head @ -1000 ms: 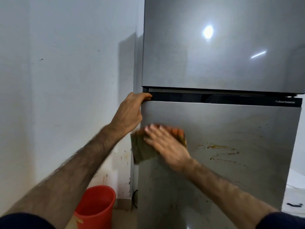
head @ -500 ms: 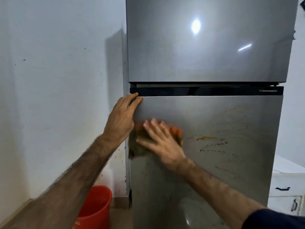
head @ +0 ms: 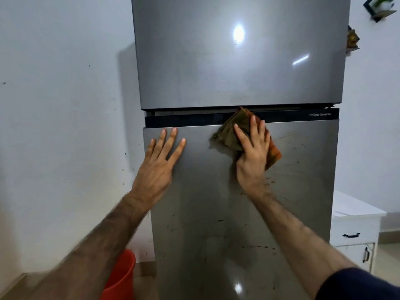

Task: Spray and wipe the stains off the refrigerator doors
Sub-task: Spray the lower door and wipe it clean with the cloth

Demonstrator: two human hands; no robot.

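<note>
A tall silver refrigerator fills the view, with an upper door (head: pixel 216 68) and a lower door (head: pixel 205 213) split by a black strip. Brown-orange stains (head: pixel 270 181) speckle the lower door near my right wrist and further down. My right hand (head: pixel 252 156) presses a crumpled brown and orange cloth (head: pixel 229 132) flat against the top of the lower door, fingers straight and spread over it. My left hand (head: pixel 159 165) rests flat on the lower door near its upper left corner, fingers spread and straight. No spray bottle is in view.
A red bucket (head: pixel 122 278) stands on the floor at the refrigerator's lower left, by the white wall (head: pixel 65 126). A white cabinet (head: pixel 355 230) with dark handles stands to the right. A small wall shelf (head: pixel 379 7) hangs at the top right.
My right hand has slid the cloth right and up, from the lower door's left side to its top middle. My left hand has left the door's corner edge and now lies flat on the front.
</note>
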